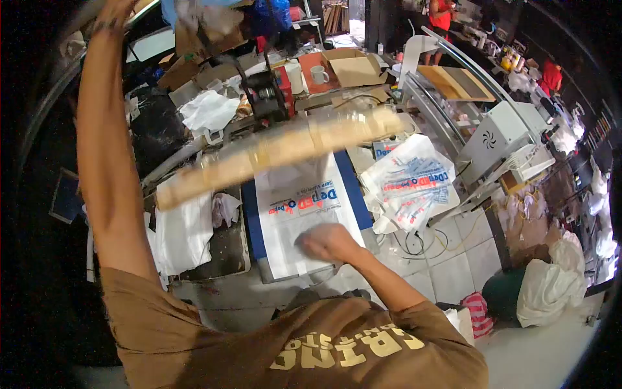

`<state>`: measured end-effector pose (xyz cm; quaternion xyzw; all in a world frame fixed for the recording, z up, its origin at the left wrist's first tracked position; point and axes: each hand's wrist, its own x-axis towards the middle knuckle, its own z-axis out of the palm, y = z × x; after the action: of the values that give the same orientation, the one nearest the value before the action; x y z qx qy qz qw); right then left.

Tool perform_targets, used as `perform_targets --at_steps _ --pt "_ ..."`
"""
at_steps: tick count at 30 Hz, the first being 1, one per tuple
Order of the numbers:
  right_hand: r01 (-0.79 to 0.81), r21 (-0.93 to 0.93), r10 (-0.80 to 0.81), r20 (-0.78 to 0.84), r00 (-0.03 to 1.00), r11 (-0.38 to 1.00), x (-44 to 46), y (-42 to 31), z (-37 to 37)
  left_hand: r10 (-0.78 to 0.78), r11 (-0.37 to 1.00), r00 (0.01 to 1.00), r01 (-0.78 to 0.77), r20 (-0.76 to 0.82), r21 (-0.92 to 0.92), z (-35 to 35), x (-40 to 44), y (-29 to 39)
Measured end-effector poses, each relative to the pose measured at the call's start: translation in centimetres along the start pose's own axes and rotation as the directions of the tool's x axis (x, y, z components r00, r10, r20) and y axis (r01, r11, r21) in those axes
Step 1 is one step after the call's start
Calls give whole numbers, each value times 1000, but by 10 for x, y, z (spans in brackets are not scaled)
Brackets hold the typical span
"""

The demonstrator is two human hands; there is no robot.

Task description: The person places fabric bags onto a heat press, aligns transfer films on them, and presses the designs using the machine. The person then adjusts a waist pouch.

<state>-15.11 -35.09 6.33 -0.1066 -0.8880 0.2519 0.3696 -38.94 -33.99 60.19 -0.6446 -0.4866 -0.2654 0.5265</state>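
Note:
My right hand (329,243), blurred, is curled closed over the lower part of a white printed sheet (285,220); what its fingers hold, if anything, I cannot make out. Blue and red lettering shows on the sheet, which lies on a blue-edged board (353,194). My left arm reaches up at the left, and only part of my left hand (118,8) shows at the top edge, its fingers hidden. Between the arms, a tape-wrapped wooden bar (278,154) slants above the sheet's far part, blurred.
A pile of printed white sheets (414,181) lies to the right, beside a grey machine (495,136). White cloth-like material (184,233) lies left of the board. A mug (319,74) and an open cardboard box (355,68) stand behind. A person in red (440,16) is farther back.

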Motion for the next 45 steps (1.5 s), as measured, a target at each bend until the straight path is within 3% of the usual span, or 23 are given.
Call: perform_targets --at_steps 1,3,5,8,9,11,12,17,19,23,26,28,29,31,33,34,35,36,38,41,42,43,45 --pt "43 126 -60 135 989 991 -1 -30 -19 59 995 997 -63 -56 -76 -27 -21 38" --pt "344 97 -348 23 937 934 2 -87 -58 51 974 989 -80 -140 -210 -70 -75 92" --pt "501 13 -477 -283 832 865 -3 -130 -88 64 892 997 -76 -41 -446 -103 -128 135" --pt "517 -21 -507 -228 831 856 -3 -163 -169 100 425 951 226 294 -877 -106 -230 214" --pt "517 -20 -508 -221 832 856 2 -163 -168 315 371 831 338 459 -865 -100 -251 230" --pt "287 144 -240 -277 931 947 18 -165 -152 175 351 773 530 610 -772 -87 -317 278" --pt "185 252 -161 -115 980 950 19 -156 -133 104 359 749 586 655 -727 -80 -352 297" --pt "-18 182 -26 235 972 983 2 -141 -77 -97 479 738 623 668 -618 -67 -418 338" --pt "-32 184 5 143 990 982 -5 -134 -67 -126 513 756 604 642 -610 -66 -422 340" --pt "-145 188 98 238 966 971 -19 -110 -44 -164 523 752 616 639 -590 -62 -418 339" --pt "-134 234 137 7 991 963 -21 -111 -38 -156 496 723 647 673 -580 -67 -405 330" --pt "-148 300 172 -55 984 942 -22 -112 -36 -9 93 520 851 854 -517 -68 -402 311" --pt "-155 366 211 -118 970 917 -22 -113 -36 -9 92 525 848 851 -522 -63 -398 297" --pt "-189 290 216 -67 974 938 -24 -116 -38 -101 -124 522 838 847 -531 -49 -389 265" --pt "-231 143 228 36 973 962 -25 -119 -39 -334 -103 482 835 810 -540 -8 -412 246" --pt "-227 141 224 36 974 964 -26 -120 -37 -445 -105 389 872 806 -478 10 -408 240" --pt "-166 -62 176 227 958 984 -27 -121 -34 -550 -115 290 903 783 -415 26 -404 237" --pt "-59 -248 161 413 897 967 -27 -122 -32 -556 -112 293 901 778 -419 43 -412 239" --pt "-66 -255 167 400 901 965 -26 -124 -28 -653 -13 294 917 698 -399 82 -433 244" --pt "-75 -266 185 421 888 961 -24 -123 -26 -643 -50 181 960 744 -277 114 -450 251" --pt "-76 -268 196 455 868 960 -23 -122 -27 -554 -247 102 928 826 -280 119 -451 253" --pt "-70 -270 191 455 870 960 -20 -123 -29 -559 -246 105 927 823 -285 119 -449 253" --pt "-103 -272 240 538 808 957 -13 -127 -34 -457 -476 -11 848 889 -234 116 -446 254"
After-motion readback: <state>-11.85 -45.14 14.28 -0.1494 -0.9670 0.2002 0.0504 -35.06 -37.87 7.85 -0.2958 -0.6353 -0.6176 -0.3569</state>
